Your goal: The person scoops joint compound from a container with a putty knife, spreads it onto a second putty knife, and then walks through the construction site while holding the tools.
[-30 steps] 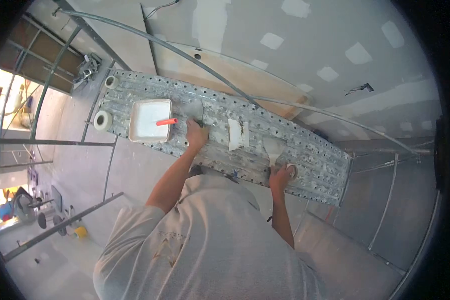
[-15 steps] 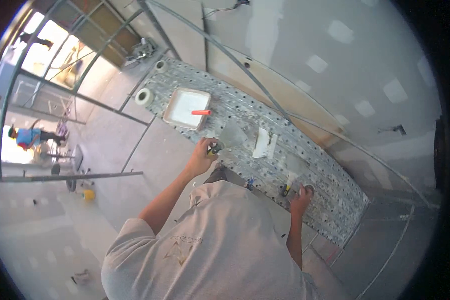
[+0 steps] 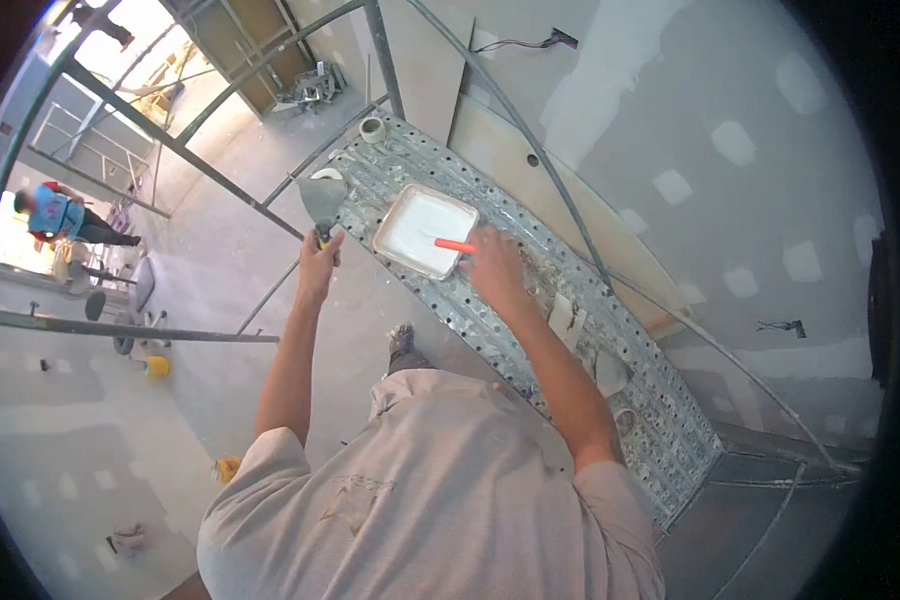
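My left hand is closed around a putty knife, its broad grey blade pointing up and away beyond the platform's near edge. Beside the far rim of a square tray of white compound, my right hand has its fingers closed at the end of an orange handle. The handle lies over the compound; whatever it belongs to is not visible. Farther right on the platform lies another broad blade, partly behind my right forearm.
The perforated metal platform is smeared with compound and holds a tape roll and white scraps. Scaffold bars frame the left side. A patched wall stands beyond. A person in a blue vest is on the far left.
My left hand has swung left and up with the putty knife. The right hand has left the items at the platform's right and come to the orange handle at the tray.
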Demonstrator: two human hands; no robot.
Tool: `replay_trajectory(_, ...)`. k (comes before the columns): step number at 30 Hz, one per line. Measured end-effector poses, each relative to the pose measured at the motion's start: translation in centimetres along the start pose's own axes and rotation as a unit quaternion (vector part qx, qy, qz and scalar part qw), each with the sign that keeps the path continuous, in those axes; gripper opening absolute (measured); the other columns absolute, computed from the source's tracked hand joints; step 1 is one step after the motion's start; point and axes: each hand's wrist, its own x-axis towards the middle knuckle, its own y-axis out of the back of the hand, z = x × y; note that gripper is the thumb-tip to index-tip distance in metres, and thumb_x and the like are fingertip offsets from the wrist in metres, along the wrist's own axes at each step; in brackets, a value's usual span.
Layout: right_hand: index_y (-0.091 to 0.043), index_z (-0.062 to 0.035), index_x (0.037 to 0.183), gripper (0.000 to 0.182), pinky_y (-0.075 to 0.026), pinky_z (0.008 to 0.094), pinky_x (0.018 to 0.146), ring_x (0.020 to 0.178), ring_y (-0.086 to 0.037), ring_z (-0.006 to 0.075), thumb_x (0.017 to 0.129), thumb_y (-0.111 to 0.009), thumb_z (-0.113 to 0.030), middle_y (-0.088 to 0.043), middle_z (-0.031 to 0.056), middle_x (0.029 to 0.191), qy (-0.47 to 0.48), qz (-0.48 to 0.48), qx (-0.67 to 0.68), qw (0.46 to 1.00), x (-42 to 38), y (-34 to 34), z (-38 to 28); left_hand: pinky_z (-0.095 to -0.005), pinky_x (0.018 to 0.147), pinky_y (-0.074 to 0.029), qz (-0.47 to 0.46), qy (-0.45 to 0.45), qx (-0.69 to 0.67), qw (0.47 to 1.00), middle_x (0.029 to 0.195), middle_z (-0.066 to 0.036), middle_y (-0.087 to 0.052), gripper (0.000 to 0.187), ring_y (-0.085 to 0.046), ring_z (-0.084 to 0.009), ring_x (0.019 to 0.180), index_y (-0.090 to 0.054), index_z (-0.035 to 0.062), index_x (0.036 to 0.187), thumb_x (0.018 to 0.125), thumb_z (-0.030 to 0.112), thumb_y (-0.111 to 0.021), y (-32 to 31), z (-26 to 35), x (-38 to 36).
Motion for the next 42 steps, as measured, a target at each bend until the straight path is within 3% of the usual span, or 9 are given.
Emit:
replay_trajectory(2, -0.056, -0.0058, 0.109, 0.029, -0.051, 0.0461, 0.083, 0.095, -0.067, 0.0318, 0.085, -0.067, -0.018, -0.065, 0.0195, 0.103, -0.019, -0.183, -0.124, 0.975, 3.1, -5.3, -0.4, -0.0238, 0.048, -0.037, -0.020, 0.036, -0.017, 0.999, 0.073, 0.001, -0.054, 0.028, -0.047, -0.0065, 0.055, -0.054, 0.0039, 0.110, 0.091, 0.018, -0.070, 0.4, -0.6, 1.3)
replay_trajectory(6, -0.055, -0.0075, 0.107, 0.020, -0.054, 0.0404, 0.062, 0.072, -0.070, 0.0289, 0.089, -0.060, -0.014, -0.067, 0.0107, 0.076, 0.046, -0.204, -0.201, 0.957, 6.6, -8.0, -1.4, -0.0255, 0.050, -0.042, -0.047, 0.025, 0.013, 0.998, 0.073, -0.001, -0.056, 0.026, -0.050, -0.0079, 0.057, -0.055, 0.0032, 0.100, 0.089, 0.019, -0.072, 0.3, -5.0, 3.2)
replay_trajectory(12, -0.060, -0.0077, 0.092, 0.010, -0.053, 0.0442, 0.058, 0.069, -0.069, 0.0309, 0.087, -0.060, -0.016, -0.066, 0.0128, 0.073, 0.192, -0.216, -0.192, 0.938, 10.5, -9.4, -3.8, -0.0294, 0.059, -0.050, -0.109, 0.046, -0.017, 0.993, 0.087, -0.005, -0.064, 0.024, -0.059, -0.0132, 0.069, -0.051, 0.0027, 0.101, 0.090, 0.013, -0.070, -1.9, -6.2, 4.2)
replay_trajectory(23, -0.058, -0.0091, 0.093, 0.021, -0.051, 0.0468, 0.051, 0.061, -0.067, 0.0353, 0.097, -0.053, -0.029, -0.063, 0.0154, 0.062, 0.093, -0.231, -0.149, 0.957, 7.5, -9.2, -1.8, -0.0341, 0.089, -0.053, -0.161, 0.007, -0.095, 0.982, 0.116, -0.013, -0.068, 0.041, -0.066, -0.0223, 0.106, -0.051, -0.0015, 0.117, 0.081, -0.007, -0.069, -2.5, -6.8, 5.7)
replay_trajectory(29, -0.062, -0.0079, 0.093, 0.024, -0.053, 0.0474, 0.053, 0.062, -0.069, 0.0358, 0.098, -0.051, -0.028, -0.066, 0.0153, 0.065, -0.020, -0.177, -0.175, 0.968, 8.5, -13.1, -2.1, -0.0347, 0.088, -0.053, -0.166, 0.026, -0.177, 0.970, 0.119, -0.014, -0.067, 0.042, -0.067, -0.0221, 0.105, -0.049, -0.0026, 0.118, 0.081, -0.009, -0.067, -3.3, -9.0, 6.2)
replay_trajectory(33, -0.065, -0.0088, 0.095, 0.023, -0.054, 0.0480, 0.053, 0.064, -0.069, 0.0368, 0.097, -0.052, -0.028, -0.068, 0.0167, 0.069, 0.092, -0.248, -0.133, 0.955, 6.2, -6.6, -1.2, -0.0328, 0.089, -0.053, -0.193, 0.016, -0.081, 0.978, 0.125, -0.014, -0.062, 0.038, -0.063, -0.0197, 0.108, -0.046, -0.0009, 0.118, 0.085, -0.014, -0.060, -2.7, -8.7, 6.3)
replay_trajectory(34, -0.066, -0.0104, 0.098, 0.020, -0.055, 0.0484, 0.057, 0.068, -0.070, 0.0360, 0.096, -0.052, -0.024, -0.069, 0.0149, 0.073, -0.049, -0.310, -0.199, 0.929, 8.1, -6.4, -0.6, -0.0328, 0.090, -0.053, -0.197, 0.025, -0.090, 0.976, 0.125, -0.014, -0.062, 0.037, -0.063, -0.0197, 0.108, -0.046, -0.0012, 0.117, 0.085, -0.014, -0.060, -2.6, -8.8, 6.4)
replay_trajectory(38, -0.068, -0.0142, 0.103, 0.018, -0.055, 0.0480, 0.060, 0.072, -0.070, 0.0329, 0.094, -0.053, -0.020, -0.068, 0.0154, 0.074, -0.060, -0.238, -0.199, 0.949, 8.7, -12.2, -4.1, -0.0329, 0.091, -0.053, -0.200, 0.036, -0.113, 0.973, 0.126, -0.014, -0.062, 0.037, -0.063, -0.0199, 0.109, -0.047, -0.0015, 0.118, 0.086, -0.014, -0.059, -2.8, -9.5, 6.6)
replay_trajectory(42, -0.068, -0.0174, 0.109, 0.021, -0.055, 0.0484, 0.057, 0.070, -0.070, 0.0335, 0.094, -0.053, -0.019, -0.068, 0.0170, 0.074, 0.102, -0.333, -0.194, 0.917, 7.0, -7.0, -0.9, -0.0320, 0.086, -0.053, -0.173, -0.001, -0.120, 0.978, 0.114, -0.014, -0.069, 0.037, -0.067, -0.0178, 0.099, -0.052, -0.0040, 0.114, 0.081, -0.008, -0.067, -2.8, -8.9, 6.7)
